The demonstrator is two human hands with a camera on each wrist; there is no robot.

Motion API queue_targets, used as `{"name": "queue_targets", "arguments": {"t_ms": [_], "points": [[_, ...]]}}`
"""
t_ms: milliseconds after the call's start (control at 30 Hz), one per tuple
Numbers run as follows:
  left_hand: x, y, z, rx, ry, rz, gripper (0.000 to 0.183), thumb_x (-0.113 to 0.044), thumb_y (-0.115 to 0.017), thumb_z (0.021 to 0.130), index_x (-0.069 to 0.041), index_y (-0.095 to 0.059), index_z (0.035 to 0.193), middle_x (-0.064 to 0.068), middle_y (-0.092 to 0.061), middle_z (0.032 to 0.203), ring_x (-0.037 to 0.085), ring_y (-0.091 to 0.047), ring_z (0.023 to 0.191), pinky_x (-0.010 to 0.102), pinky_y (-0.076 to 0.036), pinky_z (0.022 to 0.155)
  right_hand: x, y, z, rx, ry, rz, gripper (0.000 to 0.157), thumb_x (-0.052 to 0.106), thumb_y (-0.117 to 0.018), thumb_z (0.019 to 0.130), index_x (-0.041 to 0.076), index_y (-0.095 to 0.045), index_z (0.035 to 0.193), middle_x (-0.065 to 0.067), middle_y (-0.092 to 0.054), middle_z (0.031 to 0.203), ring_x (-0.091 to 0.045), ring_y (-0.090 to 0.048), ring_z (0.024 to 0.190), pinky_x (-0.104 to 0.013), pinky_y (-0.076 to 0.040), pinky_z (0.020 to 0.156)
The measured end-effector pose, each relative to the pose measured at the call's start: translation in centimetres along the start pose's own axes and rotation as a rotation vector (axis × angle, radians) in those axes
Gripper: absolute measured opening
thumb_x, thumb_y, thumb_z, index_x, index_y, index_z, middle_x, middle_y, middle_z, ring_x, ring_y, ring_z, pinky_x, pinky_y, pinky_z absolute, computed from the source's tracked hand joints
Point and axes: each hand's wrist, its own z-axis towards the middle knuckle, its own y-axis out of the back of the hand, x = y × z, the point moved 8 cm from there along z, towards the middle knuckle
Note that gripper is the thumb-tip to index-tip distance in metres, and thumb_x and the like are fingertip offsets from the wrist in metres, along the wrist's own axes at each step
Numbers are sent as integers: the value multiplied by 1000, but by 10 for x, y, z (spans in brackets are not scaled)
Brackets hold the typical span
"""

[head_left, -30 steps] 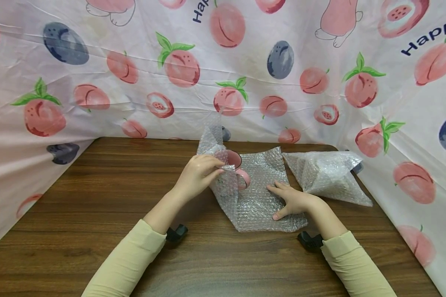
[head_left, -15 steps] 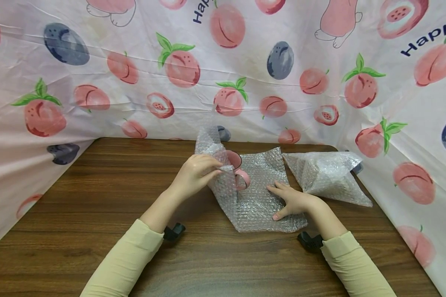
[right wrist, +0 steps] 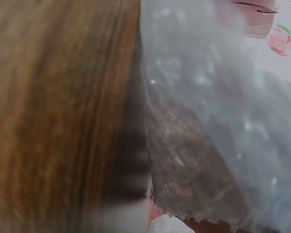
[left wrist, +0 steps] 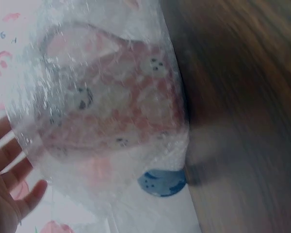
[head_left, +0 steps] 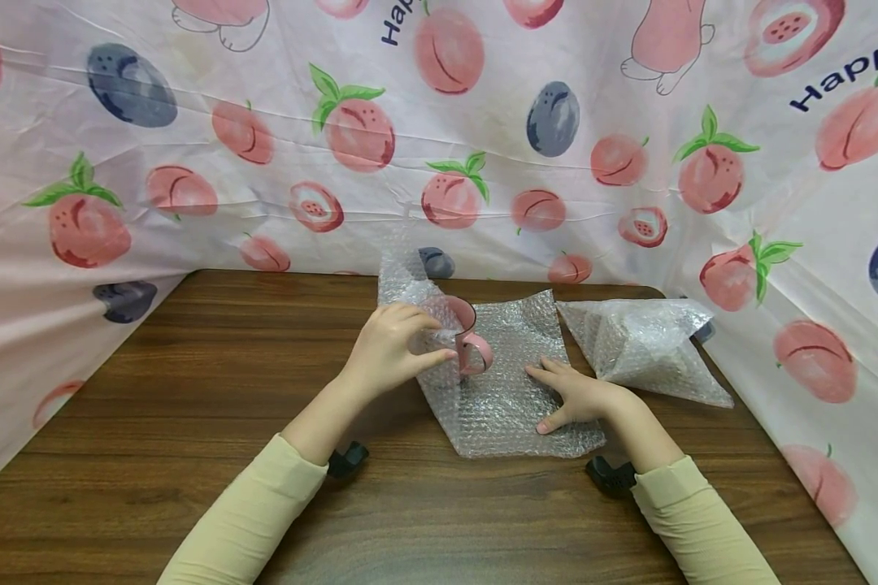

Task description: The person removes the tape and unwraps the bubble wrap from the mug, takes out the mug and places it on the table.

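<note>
A pink mug [head_left: 464, 314] stands on a sheet of bubble wrap [head_left: 505, 418], its handle toward the right. The sheet's left part rises around the mug's left side, and through it the left wrist view shows a printed pattern on the mug. My left hand [head_left: 389, 345] is against this raised flap, thumb and fingers spread apart and relaxed. In the left wrist view the fingers [left wrist: 9, 158] look extended beside the plastic. On the right part of the sheet, my right hand [head_left: 574, 394] rests with spread fingers, pressing it to the table.
A bubble-wrapped bundle [head_left: 640, 341] lies at the back right, near the right hand; its contents are hidden. The brown wooden table [head_left: 190, 406] meets a fruit-print cloth [head_left: 278, 106] at the back and sides. Black wrist-worn devices [head_left: 348, 461] sit under both wrists.
My left hand has let go of its pinch on the flap's edge, and its thumb and fingers have parted. The flap's upper end has leaned a little left. My right hand stays put.
</note>
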Motion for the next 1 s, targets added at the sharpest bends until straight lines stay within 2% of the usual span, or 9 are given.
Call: {"name": "queue_targets", "arguments": {"t_ms": [233, 433, 667, 867, 1000], "points": [[-5, -6, 0, 46, 100, 92, 50, -52, -80, 70, -11, -72, 97, 1, -65, 93, 22, -55, 95, 45, -41, 86, 0, 0, 1, 0, -4, 4, 100, 42, -80, 75, 3, -27, 150, -31, -9, 153, -49, -5, 139, -65, -14, 106], [-8, -14, -1, 110, 154, 149, 47, -47, -80, 72, -10, -71, 100, 2, -54, 92, 24, -49, 94, 46, -39, 86, 0, 0, 1, 1, -4, 5, 100, 42, -80, 74, 3, -27, 150, -31, -8, 153, -50, -4, 139, -65, -14, 106], [-8, -16, -2, 132, 153, 186, 39, -33, -75, 76, -10, -69, 107, 7, -55, 101, 28, -50, 99, 49, -39, 88, 0, 0, 2, -2, -2, -2, 101, 43, -80, 74, 3, -27, 150, -31, -9, 153, -49, -5, 139, -65, -14, 106], [-8, -16, -3, 140, 136, 179, 43, -30, -72, 77, -8, -66, 114, 13, -58, 113, 32, -50, 108, 52, -40, 90, 0, 0, 1, 0, 1, 6, 100, 42, -80, 75, 3, -27, 150, -31, -8, 153, -49, -4, 139, -65, -14, 106], [-5, -18, -4, 189, 148, 180, 51, -31, -71, 79, -8, -62, 124, 17, -55, 129, 36, -46, 121, 55, -36, 99, 1, 0, 0, 2, 4, 9, 100, 42, -80, 75, 3, -26, 150, -32, -8, 153, -49, -4, 139, -65, -15, 106]]}}
